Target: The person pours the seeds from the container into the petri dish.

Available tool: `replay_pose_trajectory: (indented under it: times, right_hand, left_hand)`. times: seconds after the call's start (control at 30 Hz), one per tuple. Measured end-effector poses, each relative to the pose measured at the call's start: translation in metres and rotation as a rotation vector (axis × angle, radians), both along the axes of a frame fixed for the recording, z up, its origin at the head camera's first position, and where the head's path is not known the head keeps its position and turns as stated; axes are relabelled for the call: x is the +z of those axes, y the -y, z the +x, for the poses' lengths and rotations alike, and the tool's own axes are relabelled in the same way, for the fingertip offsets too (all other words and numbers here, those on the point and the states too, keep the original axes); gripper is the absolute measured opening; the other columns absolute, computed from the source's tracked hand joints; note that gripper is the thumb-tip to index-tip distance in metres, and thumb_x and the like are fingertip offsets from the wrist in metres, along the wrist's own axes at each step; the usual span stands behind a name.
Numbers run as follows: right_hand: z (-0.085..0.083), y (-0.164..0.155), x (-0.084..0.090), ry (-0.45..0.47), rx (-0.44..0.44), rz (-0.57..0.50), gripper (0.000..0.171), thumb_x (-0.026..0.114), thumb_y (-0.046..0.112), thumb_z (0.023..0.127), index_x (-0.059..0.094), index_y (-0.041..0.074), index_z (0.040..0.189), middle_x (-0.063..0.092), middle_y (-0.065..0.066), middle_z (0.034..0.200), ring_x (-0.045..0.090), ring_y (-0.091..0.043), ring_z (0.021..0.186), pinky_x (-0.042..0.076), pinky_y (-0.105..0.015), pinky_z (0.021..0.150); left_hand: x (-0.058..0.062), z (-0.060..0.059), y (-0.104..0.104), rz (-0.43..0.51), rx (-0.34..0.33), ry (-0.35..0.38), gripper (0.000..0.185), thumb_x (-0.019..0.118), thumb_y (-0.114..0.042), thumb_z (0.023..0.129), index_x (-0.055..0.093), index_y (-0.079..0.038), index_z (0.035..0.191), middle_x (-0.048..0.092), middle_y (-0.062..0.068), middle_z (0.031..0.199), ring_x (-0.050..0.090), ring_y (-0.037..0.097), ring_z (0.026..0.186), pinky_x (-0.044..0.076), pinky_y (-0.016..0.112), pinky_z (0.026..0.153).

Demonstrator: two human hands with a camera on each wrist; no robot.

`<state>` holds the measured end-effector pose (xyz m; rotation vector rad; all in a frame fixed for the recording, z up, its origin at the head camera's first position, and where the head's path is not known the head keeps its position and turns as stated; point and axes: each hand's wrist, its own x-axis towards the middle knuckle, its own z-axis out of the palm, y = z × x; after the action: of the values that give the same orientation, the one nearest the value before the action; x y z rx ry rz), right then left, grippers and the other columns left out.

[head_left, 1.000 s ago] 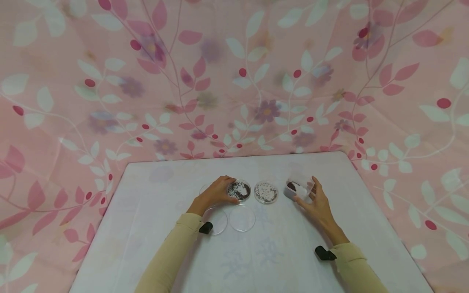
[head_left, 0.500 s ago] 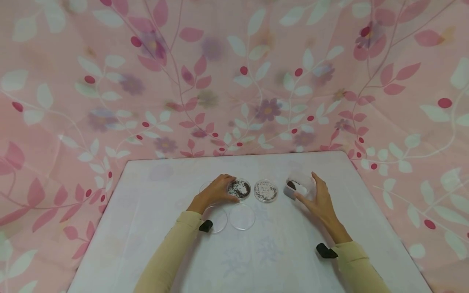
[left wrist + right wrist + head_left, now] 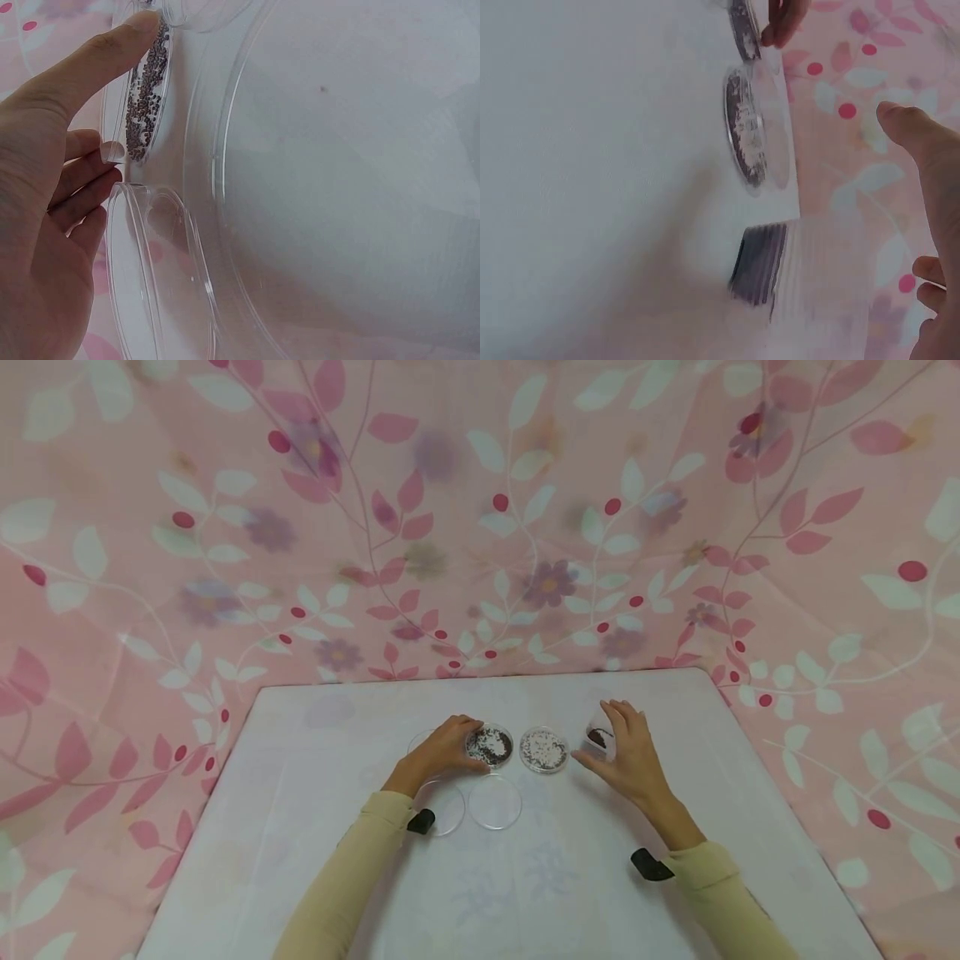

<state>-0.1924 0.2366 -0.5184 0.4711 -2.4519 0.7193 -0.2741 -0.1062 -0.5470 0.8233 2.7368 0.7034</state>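
Clear plastic tub (image 3: 600, 737) upright, long axis sideways, beside right hand (image 3: 628, 757).

On the table (image 3: 300, 860) before you, two filled dishes sit side by side: left dish (image 3: 490, 746) under your left hand (image 3: 438, 753), right dish (image 3: 543, 750) beside it. The container (image 3: 600, 737) stands right of them, at your right hand (image 3: 628, 756). Two empty dishes (image 3: 495, 803) lie nearer you

White table (image 3: 315, 827) with two filled petri dishes (image 3: 489, 746), two empty clear dishes (image 3: 494, 802), a small plastic container (image 3: 600, 739).
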Motion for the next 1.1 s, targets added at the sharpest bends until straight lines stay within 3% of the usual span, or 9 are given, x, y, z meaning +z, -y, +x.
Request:
replay_pose_trajectory:
  times: [0.23,0.43,0.53,0.7,0.9,1.1]
  right_hand:
    - [0.007,0.046,0.005,0.043,0.118,0.113,0.097,0.088,0.045,0.066,0.047,-0.003,0.140,0.051,-0.023,0.137,0.045,-0.040,0.132,0.033,-0.061,0.113]
    - [0.019,0.086,-0.012,0.039,0.240,0.199,0.091,0.084,0.052,0.069,0.052,-0.002,0.136,0.057,-0.017,0.132,0.053,-0.034,0.125,0.042,-0.052,0.109]
    - [0.027,0.100,-0.021,0.084,0.277,0.233,0.090,0.081,0.056,0.071,0.053,-0.001,0.135,0.058,-0.013,0.130,0.053,-0.030,0.124,0.045,-0.047,0.106]
    - [0.037,0.113,-0.029,0.168,0.285,0.269,0.090,0.077,0.061,0.072,0.053,0.004,0.137,0.057,-0.008,0.130,0.052,-0.025,0.124,0.046,-0.042,0.106]
    - [0.042,0.118,-0.034,0.228,0.294,0.285,0.089,0.075,0.062,0.074,0.052,0.003,0.138,0.056,-0.009,0.131,0.052,-0.025,0.126,0.037,-0.047,0.116]
    - [0.045,0.120,-0.039,0.252,0.290,0.285,0.089,0.075,0.061,0.075,0.052,0.004,0.139,0.057,-0.008,0.132,0.052,-0.023,0.126,0.038,-0.043,0.115]
  left_hand:
    - [0.002,0.001,0.000,-0.002,0.015,0.011,0.093,0.085,-0.054,0.068,0.051,-0.010,0.143,0.054,0.009,0.141,0.047,0.026,0.133,0.038,0.043,0.115]
    - [0.006,0.002,0.000,-0.012,0.018,0.012,0.093,0.085,-0.053,0.068,0.051,-0.010,0.143,0.053,0.009,0.142,0.046,0.026,0.134,0.038,0.043,0.116]
    - [0.005,0.002,0.000,-0.021,0.010,-0.005,0.092,0.084,-0.054,0.068,0.051,-0.010,0.143,0.053,0.009,0.141,0.047,0.026,0.134,0.039,0.043,0.115]
    - [0.005,0.002,0.001,-0.012,0.000,-0.019,0.093,0.085,-0.053,0.068,0.051,-0.009,0.142,0.054,0.009,0.140,0.047,0.026,0.133,0.039,0.042,0.115]
    - [0.003,0.000,0.002,-0.023,0.006,-0.014,0.094,0.084,-0.056,0.068,0.050,-0.011,0.143,0.054,0.007,0.141,0.047,0.024,0.134,0.038,0.041,0.116]
    - [0.003,-0.001,0.002,-0.043,0.011,-0.008,0.094,0.083,-0.057,0.068,0.050,-0.011,0.144,0.053,0.007,0.142,0.047,0.024,0.135,0.038,0.040,0.116]
